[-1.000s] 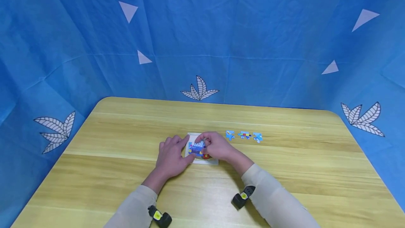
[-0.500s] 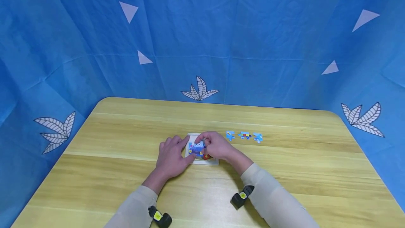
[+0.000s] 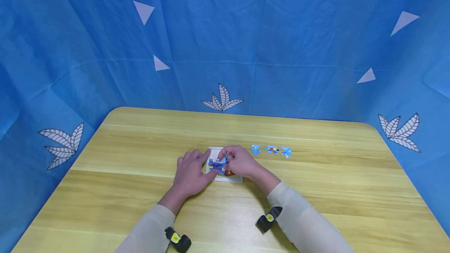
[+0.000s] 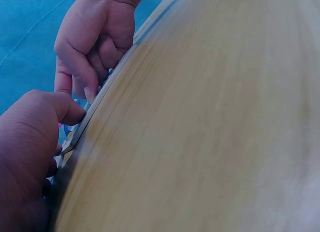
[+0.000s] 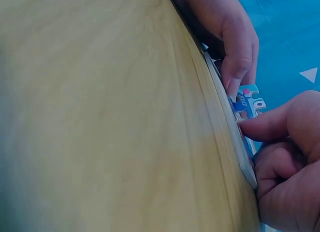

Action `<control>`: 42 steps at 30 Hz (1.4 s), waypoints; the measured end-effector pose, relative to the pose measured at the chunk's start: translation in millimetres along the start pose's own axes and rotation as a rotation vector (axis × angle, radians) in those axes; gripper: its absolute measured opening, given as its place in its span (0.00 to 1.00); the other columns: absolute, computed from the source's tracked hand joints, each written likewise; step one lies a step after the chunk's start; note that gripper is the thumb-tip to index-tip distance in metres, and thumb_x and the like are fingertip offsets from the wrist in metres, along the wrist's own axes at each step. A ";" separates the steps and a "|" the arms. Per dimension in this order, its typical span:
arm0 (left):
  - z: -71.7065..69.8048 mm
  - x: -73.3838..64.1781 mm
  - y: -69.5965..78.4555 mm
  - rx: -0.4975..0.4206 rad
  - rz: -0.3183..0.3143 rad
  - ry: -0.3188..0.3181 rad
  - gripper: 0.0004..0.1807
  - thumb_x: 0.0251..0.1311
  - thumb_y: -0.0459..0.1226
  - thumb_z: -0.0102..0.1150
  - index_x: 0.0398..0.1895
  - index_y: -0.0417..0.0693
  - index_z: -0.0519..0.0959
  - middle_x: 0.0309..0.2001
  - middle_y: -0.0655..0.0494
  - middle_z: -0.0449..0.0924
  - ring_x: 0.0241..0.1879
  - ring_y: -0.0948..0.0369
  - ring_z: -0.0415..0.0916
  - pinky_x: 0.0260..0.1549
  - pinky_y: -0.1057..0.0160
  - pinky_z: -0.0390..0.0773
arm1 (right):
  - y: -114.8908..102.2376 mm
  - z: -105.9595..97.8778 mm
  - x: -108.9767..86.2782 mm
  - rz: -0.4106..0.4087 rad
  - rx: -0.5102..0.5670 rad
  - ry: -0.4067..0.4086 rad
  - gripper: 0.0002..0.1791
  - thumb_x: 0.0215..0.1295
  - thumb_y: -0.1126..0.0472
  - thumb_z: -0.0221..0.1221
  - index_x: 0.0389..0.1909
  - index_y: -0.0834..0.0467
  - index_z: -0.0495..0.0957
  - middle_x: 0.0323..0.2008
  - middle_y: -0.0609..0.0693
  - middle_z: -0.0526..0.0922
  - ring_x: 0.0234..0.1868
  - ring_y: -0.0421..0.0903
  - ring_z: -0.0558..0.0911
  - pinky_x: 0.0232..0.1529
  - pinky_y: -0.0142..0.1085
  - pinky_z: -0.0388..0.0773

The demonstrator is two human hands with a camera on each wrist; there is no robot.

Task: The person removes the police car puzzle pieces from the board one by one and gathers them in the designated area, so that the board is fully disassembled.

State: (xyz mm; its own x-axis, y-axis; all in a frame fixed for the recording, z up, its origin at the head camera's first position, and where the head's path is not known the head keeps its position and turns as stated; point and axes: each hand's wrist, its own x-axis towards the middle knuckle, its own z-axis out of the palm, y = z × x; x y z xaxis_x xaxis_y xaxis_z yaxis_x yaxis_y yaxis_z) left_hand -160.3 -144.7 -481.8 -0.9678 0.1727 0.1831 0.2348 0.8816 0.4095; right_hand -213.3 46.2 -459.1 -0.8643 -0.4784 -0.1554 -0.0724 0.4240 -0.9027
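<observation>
A small jigsaw puzzle in a white tray (image 3: 228, 180) lies on the table, its picture a blue vehicle with eyes and a red wheel. My left hand (image 3: 191, 173) rests at the tray's left side, index finger by the top left corner and thumb touching the lower assembled pieces (image 3: 215, 167). My right hand (image 3: 242, 162) reaches over the tray's right part and pinches a puzzle piece between thumb and index finger. In the right wrist view this puzzle piece (image 5: 259, 104), with a printed eye, stands tilted up from the tray. My right fingers hide much of it.
Several loose light-blue puzzle pieces, such as the middle one (image 3: 272, 150), lie in a row right of the tray. The wooden table (image 3: 334, 175) ends at a blue curtain (image 3: 281, 50). A black wrist camera (image 3: 265, 221) sits on each sleeve.
The upper part of the picture, with the eyes, has tilted up under my right fingers, which lay flatter before. My left hand has stayed in place.
</observation>
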 end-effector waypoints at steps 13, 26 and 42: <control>-0.2 0.6 -0.7 0.016 0.007 -0.006 0.40 0.60 0.58 0.58 0.71 0.46 0.71 0.37 0.60 0.66 0.38 0.57 0.60 0.37 0.56 0.56 | 2.4 -5.0 -3.0 -0.053 -0.024 -0.005 0.18 0.54 0.75 0.65 0.46 0.56 0.82 0.16 0.45 0.57 0.19 0.43 0.59 0.36 0.39 0.67; 0.1 0.8 -0.5 0.016 0.001 -0.006 0.40 0.60 0.58 0.59 0.71 0.46 0.71 0.38 0.60 0.67 0.39 0.57 0.61 0.37 0.56 0.56 | 6.1 -3.1 -3.0 -0.087 -0.033 0.031 0.11 0.58 0.68 0.69 0.41 0.55 0.85 0.15 0.44 0.59 0.18 0.43 0.60 0.28 0.38 0.63; -0.6 1.6 0.3 0.029 -0.010 -0.026 0.40 0.60 0.59 0.58 0.72 0.47 0.70 0.39 0.59 0.68 0.40 0.57 0.60 0.38 0.56 0.57 | 6.6 -0.8 -0.2 -0.053 -0.094 0.050 0.07 0.62 0.64 0.68 0.39 0.52 0.84 0.14 0.44 0.60 0.16 0.41 0.61 0.24 0.35 0.62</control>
State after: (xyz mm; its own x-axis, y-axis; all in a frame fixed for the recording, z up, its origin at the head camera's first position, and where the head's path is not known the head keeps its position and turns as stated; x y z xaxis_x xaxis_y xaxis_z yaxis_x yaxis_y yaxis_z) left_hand -161.8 -144.5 -480.8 -0.9723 0.1745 0.1555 0.2224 0.8958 0.3849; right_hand -214.1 49.7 -464.7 -0.8815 -0.4642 -0.0860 -0.1632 0.4707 -0.8671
